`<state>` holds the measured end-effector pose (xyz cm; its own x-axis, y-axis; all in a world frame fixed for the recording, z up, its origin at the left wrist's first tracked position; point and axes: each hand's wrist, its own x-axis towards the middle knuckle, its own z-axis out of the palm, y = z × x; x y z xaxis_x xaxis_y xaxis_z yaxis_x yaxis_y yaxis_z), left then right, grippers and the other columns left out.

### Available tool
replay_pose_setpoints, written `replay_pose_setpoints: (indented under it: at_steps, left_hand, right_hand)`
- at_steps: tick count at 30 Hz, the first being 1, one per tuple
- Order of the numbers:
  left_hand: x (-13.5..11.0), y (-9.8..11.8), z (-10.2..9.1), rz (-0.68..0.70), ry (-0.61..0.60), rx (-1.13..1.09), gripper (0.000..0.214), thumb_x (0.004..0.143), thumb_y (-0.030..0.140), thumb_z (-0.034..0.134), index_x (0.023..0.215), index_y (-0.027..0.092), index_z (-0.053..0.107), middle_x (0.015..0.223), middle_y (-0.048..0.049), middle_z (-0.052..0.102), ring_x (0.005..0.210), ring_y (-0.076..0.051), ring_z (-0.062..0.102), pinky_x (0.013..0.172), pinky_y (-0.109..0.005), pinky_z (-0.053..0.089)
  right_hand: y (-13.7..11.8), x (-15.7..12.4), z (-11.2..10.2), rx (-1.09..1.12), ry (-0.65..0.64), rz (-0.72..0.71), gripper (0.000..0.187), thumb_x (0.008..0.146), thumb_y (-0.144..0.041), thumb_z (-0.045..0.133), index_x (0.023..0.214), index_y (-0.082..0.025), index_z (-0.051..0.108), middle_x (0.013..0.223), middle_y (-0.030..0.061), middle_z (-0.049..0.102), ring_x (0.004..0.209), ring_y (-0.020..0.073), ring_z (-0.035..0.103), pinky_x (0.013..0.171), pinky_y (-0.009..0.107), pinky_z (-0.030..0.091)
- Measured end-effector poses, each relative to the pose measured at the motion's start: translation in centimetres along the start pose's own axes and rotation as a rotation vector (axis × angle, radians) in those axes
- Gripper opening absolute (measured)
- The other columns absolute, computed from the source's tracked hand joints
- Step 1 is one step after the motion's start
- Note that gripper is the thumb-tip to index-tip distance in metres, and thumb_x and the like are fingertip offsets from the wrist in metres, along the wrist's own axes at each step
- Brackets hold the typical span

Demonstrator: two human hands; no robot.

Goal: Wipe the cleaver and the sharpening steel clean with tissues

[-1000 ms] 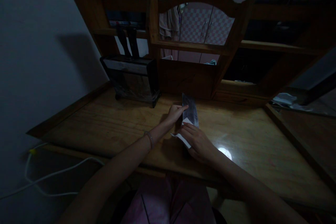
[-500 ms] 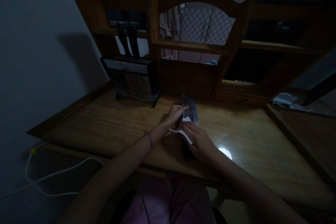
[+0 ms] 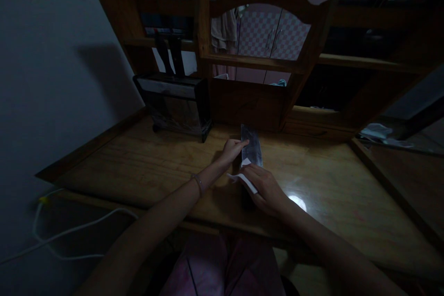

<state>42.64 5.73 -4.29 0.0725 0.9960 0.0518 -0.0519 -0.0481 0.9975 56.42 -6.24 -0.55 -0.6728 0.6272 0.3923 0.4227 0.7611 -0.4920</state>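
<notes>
A narrow folded sheet of paper (image 3: 252,150), dark printed on top and white underneath, lies on the wooden desk (image 3: 145,162) in front of me. My left hand (image 3: 231,150) presses its fingertips flat on the sheet's left edge near the far end. My right hand (image 3: 264,188) is closed on the near end of the sheet, lifting a white flap (image 3: 243,177) up off the desk.
A dark box-shaped holder (image 3: 175,104) stands at the back left of the desk under a wooden shelf unit (image 3: 256,62). A white cable (image 3: 69,231) hangs at the left. A bright light spot (image 3: 297,202) glares on the desk by my right wrist.
My right hand has shifted the white flap slightly, raising and folding it over the near end of the sheet. My left hand has stayed in place.
</notes>
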Motion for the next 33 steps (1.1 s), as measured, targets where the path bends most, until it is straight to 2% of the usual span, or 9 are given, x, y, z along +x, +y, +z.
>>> replay_pose_setpoints:
  at_steps: [5, 12, 21, 28, 33]
  left_hand:
    - [-0.1, 0.1, 0.0, -0.034, -0.021, -0.024, 0.046, 0.064, 0.052, 0.073, 0.048, 0.018, 0.046, 0.051, 0.0031, 0.040, 0.052, -0.009, 0.034, 0.050, -0.025, 0.023]
    - [-0.1, 0.1, 0.0, 0.000, -0.023, -0.028, 0.049, 0.062, 0.056, 0.073, 0.048, 0.017, 0.046, 0.051, 0.0033, 0.040, 0.053, -0.009, 0.033, 0.051, -0.025, 0.023]
    - [-0.3, 0.0, 0.0, -0.031, -0.045, -0.048, 0.045, 0.063, 0.054, 0.073, 0.051, 0.017, 0.052, 0.054, 0.0007, 0.048, 0.054, -0.010, 0.039, 0.051, -0.024, 0.026]
    - [-0.4, 0.1, 0.0, -0.072, 0.019, -0.055, 0.043, 0.065, 0.051, 0.074, 0.052, 0.017, 0.052, 0.053, 0.0015, 0.047, 0.052, -0.010, 0.039, 0.050, -0.025, 0.025]
    - [-0.6, 0.3, 0.1, -0.087, -0.016, -0.116, 0.043, 0.065, 0.054, 0.074, 0.057, 0.015, 0.056, 0.056, 0.0004, 0.051, 0.051, -0.010, 0.041, 0.049, -0.025, 0.027]
  right_hand:
    - [0.2, -0.1, 0.0, 0.029, 0.036, -0.009, 0.018, 0.089, -0.009, 0.044, 0.101, -0.018, 0.055, 0.096, 0.0100, 0.058, 0.089, 0.0242, 0.052, 0.080, 0.037, 0.043]
    - [0.3, -0.3, 0.0, 0.041, 0.051, -0.016, 0.013, 0.089, -0.012, 0.045, 0.095, -0.019, 0.054, 0.091, 0.0089, 0.058, 0.087, 0.0237, 0.054, 0.078, 0.036, 0.044]
    - [0.4, -0.9, -0.1, 0.068, 0.127, -0.084, 0.018, 0.088, -0.014, 0.044, 0.101, -0.018, 0.055, 0.090, 0.0096, 0.059, 0.082, 0.0230, 0.056, 0.075, 0.035, 0.045]
    - [0.4, -0.9, -0.1, 0.023, 0.115, -0.107, 0.022, 0.086, -0.014, 0.046, 0.106, -0.018, 0.055, 0.090, 0.0096, 0.061, 0.082, 0.0231, 0.057, 0.073, 0.034, 0.045]
    - [0.4, -1.1, -0.1, -0.042, 0.096, -0.169, 0.018, 0.081, -0.018, 0.048, 0.098, -0.019, 0.055, 0.082, 0.0080, 0.059, 0.075, 0.0224, 0.056, 0.067, 0.033, 0.042]
